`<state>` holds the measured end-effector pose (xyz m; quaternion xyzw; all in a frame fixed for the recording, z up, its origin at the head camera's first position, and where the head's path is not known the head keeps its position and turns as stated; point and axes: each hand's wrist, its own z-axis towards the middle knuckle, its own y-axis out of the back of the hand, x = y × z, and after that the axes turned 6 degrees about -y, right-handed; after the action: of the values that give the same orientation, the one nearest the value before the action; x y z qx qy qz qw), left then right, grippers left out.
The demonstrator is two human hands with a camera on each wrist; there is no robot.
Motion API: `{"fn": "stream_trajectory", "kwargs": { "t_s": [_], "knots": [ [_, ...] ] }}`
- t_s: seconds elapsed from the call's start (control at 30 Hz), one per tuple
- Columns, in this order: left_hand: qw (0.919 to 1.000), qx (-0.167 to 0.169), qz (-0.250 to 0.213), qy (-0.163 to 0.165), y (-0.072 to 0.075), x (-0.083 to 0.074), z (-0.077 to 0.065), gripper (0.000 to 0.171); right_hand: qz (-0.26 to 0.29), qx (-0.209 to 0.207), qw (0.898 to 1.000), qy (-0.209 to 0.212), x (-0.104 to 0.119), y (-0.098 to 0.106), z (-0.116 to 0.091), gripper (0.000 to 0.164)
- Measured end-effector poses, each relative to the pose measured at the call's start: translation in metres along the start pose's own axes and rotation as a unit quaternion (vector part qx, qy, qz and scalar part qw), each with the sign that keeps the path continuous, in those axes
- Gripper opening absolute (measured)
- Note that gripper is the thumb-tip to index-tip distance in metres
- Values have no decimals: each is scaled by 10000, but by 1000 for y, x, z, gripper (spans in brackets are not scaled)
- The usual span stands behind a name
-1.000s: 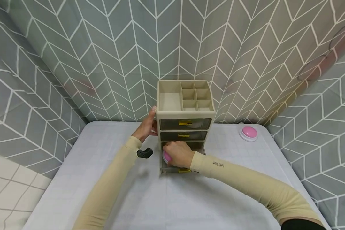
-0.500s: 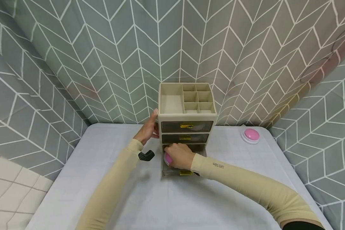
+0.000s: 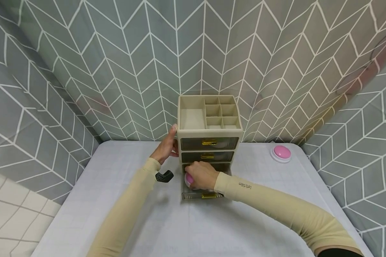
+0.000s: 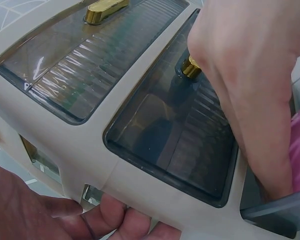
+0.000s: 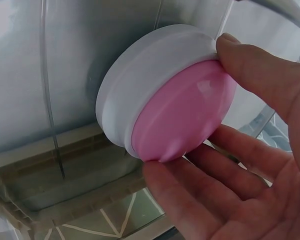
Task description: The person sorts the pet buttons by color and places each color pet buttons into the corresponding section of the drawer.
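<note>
A beige desktop drawer organizer stands at the back middle of the table, its bottom drawer pulled out. Inside that drawer my right hand holds a round push button with a pink dome and white base. In the right wrist view, thumb and fingertips pinch the push button by its edge, and it stands tilted. My left hand rests against the organizer's left side; in the left wrist view its fingers touch the side wall. The two upper drawers with gold handles are closed.
A second pink-and-white push button sits at the table's back right. On top of the organizer is an open tray with small compartments. Patterned grey curtains surround the white table on the back and sides.
The camera view has shifted slightly, so the scene sits a little lower. Both hands keep nearly the same places, and the right hand still holds the push button in the drawer.
</note>
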<state>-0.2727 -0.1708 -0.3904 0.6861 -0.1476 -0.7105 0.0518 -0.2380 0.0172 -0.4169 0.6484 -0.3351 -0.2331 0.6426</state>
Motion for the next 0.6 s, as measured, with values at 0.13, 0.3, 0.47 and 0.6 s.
{"fn": "stream_trajectory", "kwargs": {
  "t_s": [0.13,0.3,0.47,0.6],
  "knots": [
    [9999,30,-98,32,0,0,-1,87,-23,29,10000,22,0,0,-1,38],
    [9999,27,-135,4,-1,0,-1,87,-75,31,10000,45,-1,-2,0,38],
    [9999,17,-112,-103,-1,1,1,89,-37,61,10000,53,-3,0,-1,40],
    [9999,27,-113,-113,-1,1,0,87,122,181,9997,63,-5,2,-3,39]
  ]
}}
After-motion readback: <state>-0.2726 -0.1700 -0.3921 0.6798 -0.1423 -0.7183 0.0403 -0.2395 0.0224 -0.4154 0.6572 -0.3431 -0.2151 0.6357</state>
